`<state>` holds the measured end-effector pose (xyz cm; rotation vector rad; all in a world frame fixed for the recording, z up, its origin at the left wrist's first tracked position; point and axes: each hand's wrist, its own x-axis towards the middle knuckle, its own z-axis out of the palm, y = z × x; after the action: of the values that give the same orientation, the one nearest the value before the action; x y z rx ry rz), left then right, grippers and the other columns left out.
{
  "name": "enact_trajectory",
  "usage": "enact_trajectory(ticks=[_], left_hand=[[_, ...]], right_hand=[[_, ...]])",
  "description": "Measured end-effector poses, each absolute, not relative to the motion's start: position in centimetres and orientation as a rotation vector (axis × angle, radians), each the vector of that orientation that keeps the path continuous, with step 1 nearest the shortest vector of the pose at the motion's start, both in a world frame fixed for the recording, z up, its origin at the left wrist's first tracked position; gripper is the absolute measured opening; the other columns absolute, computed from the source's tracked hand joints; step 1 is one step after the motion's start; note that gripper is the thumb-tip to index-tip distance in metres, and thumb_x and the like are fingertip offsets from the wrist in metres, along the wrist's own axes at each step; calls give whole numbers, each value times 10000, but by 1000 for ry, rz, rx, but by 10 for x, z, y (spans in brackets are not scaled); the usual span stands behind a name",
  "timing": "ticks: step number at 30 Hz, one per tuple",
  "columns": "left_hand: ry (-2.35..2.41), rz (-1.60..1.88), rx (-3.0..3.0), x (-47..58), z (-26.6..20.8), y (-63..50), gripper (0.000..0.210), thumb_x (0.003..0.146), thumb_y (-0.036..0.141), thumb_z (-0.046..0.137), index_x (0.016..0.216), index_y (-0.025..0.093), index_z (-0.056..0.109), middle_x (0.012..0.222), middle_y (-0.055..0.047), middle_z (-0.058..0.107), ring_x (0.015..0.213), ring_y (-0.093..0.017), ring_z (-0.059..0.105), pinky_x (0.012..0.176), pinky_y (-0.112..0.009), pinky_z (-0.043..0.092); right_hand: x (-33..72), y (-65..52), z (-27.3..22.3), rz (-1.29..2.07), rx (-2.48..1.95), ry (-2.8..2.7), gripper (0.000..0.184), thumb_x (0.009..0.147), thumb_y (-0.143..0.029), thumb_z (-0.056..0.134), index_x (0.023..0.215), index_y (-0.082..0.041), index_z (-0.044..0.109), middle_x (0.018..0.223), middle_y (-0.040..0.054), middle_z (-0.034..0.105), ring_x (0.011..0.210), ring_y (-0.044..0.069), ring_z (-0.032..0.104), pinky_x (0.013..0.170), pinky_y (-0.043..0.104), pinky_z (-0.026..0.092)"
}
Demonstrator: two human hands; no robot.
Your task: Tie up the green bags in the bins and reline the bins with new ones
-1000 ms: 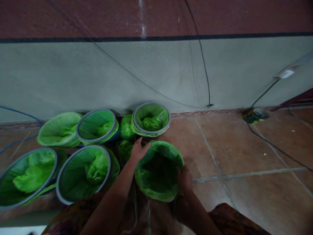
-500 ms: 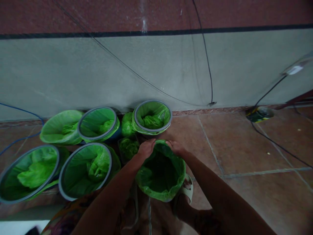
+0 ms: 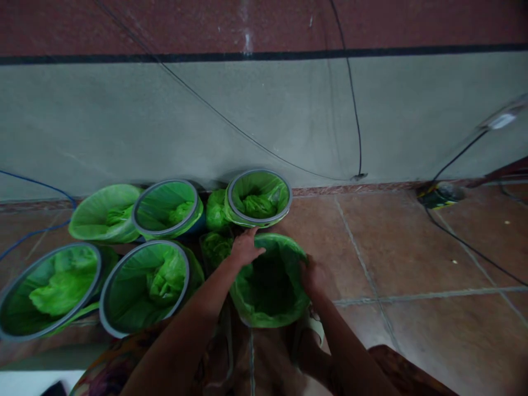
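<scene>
A bin with a green plastic liner folded over its rim stands between my feet, its inside dark. My left hand is at the rim's far left, fingers stretched forward and thumb apart, reaching over the edge. On the right side, my right hand pinches the liner at the rim, thumb side inward; its outer fingers are partly hidden and blurred. Just beyond my left hand stands a grey-rimmed bin lined in green with a crumpled bag inside.
Several more green-lined bins stand to the left, among them a near one and a far one. A small container of crumpled green plastic sits beside my left wrist. Cables hang along the wall. A dark can stands far right on the tiled floor.
My right hand has slid from the far rim to the right side of the liner. My left hand has loosened, its fingers now stretched forward. The view has shifted slightly.
</scene>
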<state>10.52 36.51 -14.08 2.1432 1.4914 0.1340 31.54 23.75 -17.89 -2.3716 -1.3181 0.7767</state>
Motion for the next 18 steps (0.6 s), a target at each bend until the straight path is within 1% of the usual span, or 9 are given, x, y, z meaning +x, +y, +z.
enact_trajectory(ticks=[2,5,7,9,11,13,14,16,18], left_hand=[[1525,253,2030,102,-139,366,740,763,423,716,1406,177,442,1370,-128,571,1210,-260,579,1027,-364,447],[1558,366,1915,103,-138,372,481,880,401,582,1310,188,543,1266,-97,651,1106,-216,639,975,-332,479],[1582,362,1903,111,-135,379,348,948,366,465,1207,186,613,1180,-85,695,1038,-195,664,942,-311,490],[1629,283,1924,121,-132,385,358,985,347,367,1094,175,663,1095,-89,723,1001,-193,673,917,-300,493],[1677,153,1955,131,-131,390,413,997,349,321,1005,163,689,1040,-104,734,990,-208,676,898,-307,494],[1686,53,1986,138,-130,391,430,993,363,327,950,164,706,1030,-108,736,994,-224,674,894,-321,493],[1680,23,1997,140,-131,390,428,989,366,338,934,166,712,1030,-106,737,994,-228,674,894,-327,493],[1672,16,2005,140,-134,385,388,976,356,377,934,180,720,1038,-90,738,988,-223,674,894,-325,492],[1636,62,2021,137,-138,378,292,947,328,455,979,200,715,1056,-62,737,986,-203,673,901,-304,487]], right_hand=[[309,209,-178,765,-2497,-1133,451,968,-362,296,1229,-94,549,1000,160,697,886,256,673,737,329,473],[305,181,-173,782,-2572,-979,564,966,-474,281,1326,-88,479,1097,183,677,965,290,668,776,361,477],[311,181,-165,669,-2604,-940,642,960,-533,264,1395,-88,420,1197,211,641,1048,313,642,819,386,471],[322,199,-155,518,-2593,-962,640,970,-526,235,1411,-101,419,1272,215,606,1122,320,605,867,395,457],[334,232,-146,501,-2494,-1130,577,987,-471,215,1361,-135,499,1239,180,640,1125,303,603,895,380,446],[341,270,-141,522,-2367,-1392,516,994,-401,247,1282,-133,581,1214,158,663,1096,269,615,912,339,436],[342,288,-141,560,-2309,-1507,485,995,-365,263,1223,-136,625,1168,149,686,1064,243,628,907,306,435],[339,315,-145,651,-2242,-1686,455,996,-351,293,1101,-144,684,1073,134,720,988,210,649,871,265,441],[333,329,-152,737,-2210,-1797,444,999,-357,310,1041,-148,699,1025,127,732,945,197,659,845,250,448]])
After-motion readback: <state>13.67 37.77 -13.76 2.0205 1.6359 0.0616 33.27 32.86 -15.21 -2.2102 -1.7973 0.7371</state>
